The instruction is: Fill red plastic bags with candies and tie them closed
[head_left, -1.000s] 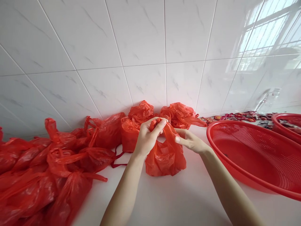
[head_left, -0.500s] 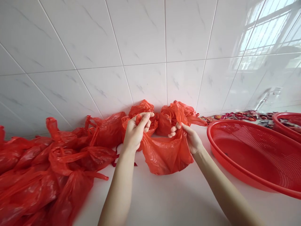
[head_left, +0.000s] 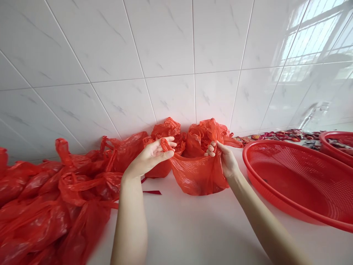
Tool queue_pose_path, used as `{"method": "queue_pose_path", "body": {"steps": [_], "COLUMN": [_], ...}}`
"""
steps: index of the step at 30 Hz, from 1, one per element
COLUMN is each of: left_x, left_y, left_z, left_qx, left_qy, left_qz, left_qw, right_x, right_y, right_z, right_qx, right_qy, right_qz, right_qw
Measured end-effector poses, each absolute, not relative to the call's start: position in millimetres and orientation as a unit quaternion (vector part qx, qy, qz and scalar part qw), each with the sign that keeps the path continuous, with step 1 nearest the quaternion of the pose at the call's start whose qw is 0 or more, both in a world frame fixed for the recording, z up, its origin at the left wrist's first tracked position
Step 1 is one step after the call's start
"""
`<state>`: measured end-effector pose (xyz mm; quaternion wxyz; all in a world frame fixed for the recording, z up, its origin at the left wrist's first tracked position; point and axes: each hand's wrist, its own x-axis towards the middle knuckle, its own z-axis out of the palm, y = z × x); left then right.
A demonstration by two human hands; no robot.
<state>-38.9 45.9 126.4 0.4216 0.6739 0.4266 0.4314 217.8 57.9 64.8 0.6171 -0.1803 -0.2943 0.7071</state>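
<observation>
A thin red plastic bag [head_left: 197,176] is stretched between my two hands, hanging just over the white counter. My left hand [head_left: 149,154] has its fingers fairly straight, with one handle of the bag held between thumb and fingers. Around the other handle, the fingers of my right hand [head_left: 223,154] are curled closed. The bag hangs limp, and its inside is hidden from this angle. Just behind it stand two bunched heaps of red plastic bags, a left heap [head_left: 167,129] and a right heap [head_left: 197,134], against the tiled wall.
Several filled, tied red bags [head_left: 49,198] pile up on the left. At right stands a large red mesh basket [head_left: 292,184], with a second red basket [head_left: 338,138] behind it. Small wrapped packets [head_left: 278,136] lie along the wall. A dark red strip [head_left: 152,192] lies on the counter.
My left hand has loosened from a closed pinch to straighter fingers and shifted slightly left. My right hand has curled tighter on its handle. The bag's lower edge has risen a little.
</observation>
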Motion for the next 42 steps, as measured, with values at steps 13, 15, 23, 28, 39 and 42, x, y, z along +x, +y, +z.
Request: {"method": "queue_pose_path", "body": {"steps": [13, 15, 23, 28, 39, 42], "left_x": [-39, -36, -16, -4, 19, 20], "left_y": [49, 50, 48, 43, 37, 38], "left_z": [125, 124, 122, 122, 113, 111], "left_qx": [0.718, 0.719, 0.757, 0.797, 0.831, 0.818], "left_qy": [0.411, 0.407, 0.318, 0.261, 0.312, 0.366], "left_qz": [0.406, 0.437, 0.487, 0.492, 0.421, 0.406], "left_qw": [0.387, 0.356, 0.297, 0.236, 0.187, 0.18], "right_x": [222, 220, 212, 209, 205, 206], "right_y": [58, 56, 44, 39, 31, 28], "right_z": [62, 62, 67, 70, 71, 73], "right_qx": [-0.165, -0.176, -0.245, -0.292, -0.324, -0.308], "right_qy": [-0.348, -0.394, -0.504, -0.546, -0.656, -0.687], "right_qz": [0.708, 0.696, 0.654, 0.62, 0.553, 0.535], "right_qw": [0.592, 0.574, 0.508, 0.482, 0.399, 0.384]}}
